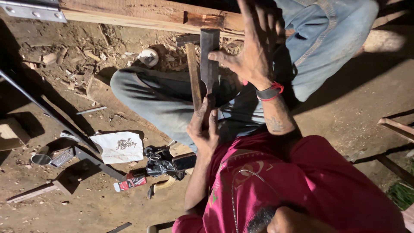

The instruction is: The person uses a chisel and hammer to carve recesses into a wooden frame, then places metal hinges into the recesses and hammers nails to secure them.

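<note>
Head view, the only one I have: my left hand (203, 127) is clamped round the lower end of the chisel (210, 58); my right hand (255, 51) is spread wide, fingers apart, with only the thumb pressed against the edge of the broad dark blade. From the left hand's hold the chisel runs straight away from me, its long axis pointing at the wooden beam (142, 15) beyond it, the blade's far end just short of the notch (202, 20) cut there. The right hand sits beside the blade's far half and is nearer the beam; the left is nearer my body. A hammer (193, 77) lies just to the left of the chisel, its handle almost parallel and its head toward the beam, with neither hand on it. I count one chisel, one hammer, one beam, one notch.
</note>
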A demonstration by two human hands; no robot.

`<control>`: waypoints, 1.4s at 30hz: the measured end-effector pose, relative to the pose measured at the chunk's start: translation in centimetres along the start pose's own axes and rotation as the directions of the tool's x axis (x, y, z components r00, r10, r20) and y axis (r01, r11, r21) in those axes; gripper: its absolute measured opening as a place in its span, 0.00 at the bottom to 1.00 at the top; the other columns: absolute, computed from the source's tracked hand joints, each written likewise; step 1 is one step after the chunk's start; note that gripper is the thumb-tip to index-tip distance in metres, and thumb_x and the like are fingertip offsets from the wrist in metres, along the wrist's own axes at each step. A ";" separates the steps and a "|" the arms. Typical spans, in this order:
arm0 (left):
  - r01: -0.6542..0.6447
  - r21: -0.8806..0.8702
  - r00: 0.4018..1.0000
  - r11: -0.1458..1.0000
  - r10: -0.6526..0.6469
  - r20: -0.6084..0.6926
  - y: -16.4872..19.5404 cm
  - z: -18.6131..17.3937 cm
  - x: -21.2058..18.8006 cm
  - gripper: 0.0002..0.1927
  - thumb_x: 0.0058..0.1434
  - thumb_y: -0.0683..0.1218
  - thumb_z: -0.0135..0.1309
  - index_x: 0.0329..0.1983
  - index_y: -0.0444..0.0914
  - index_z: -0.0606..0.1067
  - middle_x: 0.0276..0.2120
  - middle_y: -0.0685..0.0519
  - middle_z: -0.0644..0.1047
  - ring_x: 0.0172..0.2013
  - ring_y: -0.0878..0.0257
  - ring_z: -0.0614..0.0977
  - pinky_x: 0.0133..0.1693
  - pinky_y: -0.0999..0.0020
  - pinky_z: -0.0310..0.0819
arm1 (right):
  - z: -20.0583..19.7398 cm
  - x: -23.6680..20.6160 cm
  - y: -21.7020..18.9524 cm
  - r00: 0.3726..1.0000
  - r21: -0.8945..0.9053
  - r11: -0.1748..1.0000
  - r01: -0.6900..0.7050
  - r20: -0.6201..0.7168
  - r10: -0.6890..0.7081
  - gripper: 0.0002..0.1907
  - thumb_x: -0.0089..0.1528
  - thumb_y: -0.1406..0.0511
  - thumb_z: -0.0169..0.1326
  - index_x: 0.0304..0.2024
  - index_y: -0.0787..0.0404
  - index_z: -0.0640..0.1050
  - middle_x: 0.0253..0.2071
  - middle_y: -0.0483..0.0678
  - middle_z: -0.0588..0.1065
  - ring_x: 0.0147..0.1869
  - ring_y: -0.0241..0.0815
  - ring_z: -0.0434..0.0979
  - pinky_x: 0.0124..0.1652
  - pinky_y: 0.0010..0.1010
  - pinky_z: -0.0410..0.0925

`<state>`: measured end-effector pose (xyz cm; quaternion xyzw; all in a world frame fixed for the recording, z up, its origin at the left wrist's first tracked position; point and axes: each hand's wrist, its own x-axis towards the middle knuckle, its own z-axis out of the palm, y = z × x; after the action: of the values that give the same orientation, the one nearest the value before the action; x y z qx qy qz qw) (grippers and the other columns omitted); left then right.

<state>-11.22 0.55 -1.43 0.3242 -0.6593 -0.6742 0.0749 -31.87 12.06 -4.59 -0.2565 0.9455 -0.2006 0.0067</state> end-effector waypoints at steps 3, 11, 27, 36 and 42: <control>0.077 0.020 0.997 0.997 -0.077 -0.008 0.2 0.3 -0.2 0.19 0.68 0.37 0.55 0.62 0.31 0.74 0.52 0.43 0.82 0.48 0.61 0.84 0.49 0.69 0.80 | 1.5 -0.4 0.7 0.995 0.325 0.941 -0.099 0.050 0.088 0.61 0.56 0.35 0.69 0.74 0.61 0.57 0.73 0.59 0.64 0.78 0.58 0.62 0.74 0.51 0.57; -0.014 -0.019 0.999 1.000 0.015 0.040 -1.3 -0.8 1.1 0.19 0.68 0.35 0.54 0.62 0.32 0.77 0.39 0.50 0.84 0.32 0.71 0.82 0.34 0.77 0.76 | 3.6 -1.1 1.2 0.971 0.483 0.843 -0.237 0.091 0.221 0.60 0.51 0.41 0.78 0.71 0.61 0.62 0.68 0.55 0.70 0.72 0.53 0.73 0.70 0.41 0.69; -0.127 0.124 0.992 0.984 0.129 -0.004 -1.6 -0.9 1.5 0.19 0.65 0.32 0.55 0.60 0.33 0.77 0.40 0.47 0.83 0.36 0.67 0.82 0.40 0.74 0.76 | 1.9 -0.1 -0.1 0.988 0.171 0.976 -0.135 -0.048 0.145 0.54 0.47 0.40 0.77 0.65 0.57 0.67 0.59 0.51 0.73 0.66 0.56 0.71 0.66 0.52 0.61; -0.092 -0.024 0.996 0.995 0.092 -0.007 -1.5 0.4 0.3 0.18 0.68 0.33 0.54 0.61 0.30 0.75 0.55 0.40 0.80 0.55 0.59 0.82 0.57 0.66 0.76 | 2.1 -0.8 0.4 0.987 0.447 0.880 -0.159 0.041 0.157 0.56 0.56 0.42 0.76 0.72 0.62 0.62 0.69 0.58 0.68 0.74 0.55 0.69 0.72 0.43 0.64; -0.084 0.032 0.996 0.996 0.085 -0.025 -1.4 0.6 -0.5 0.18 0.68 0.34 0.56 0.61 0.30 0.75 0.54 0.41 0.81 0.54 0.58 0.83 0.58 0.67 0.76 | 2.3 -1.1 1.0 0.975 0.529 0.819 -0.222 0.119 0.187 0.58 0.54 0.44 0.77 0.73 0.62 0.60 0.69 0.57 0.69 0.73 0.53 0.71 0.71 0.41 0.67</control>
<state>-10.70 1.49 -2.65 0.3062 -0.6817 -0.6558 0.1071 -31.08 12.51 -7.20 -0.1475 0.8722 -0.4482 0.1289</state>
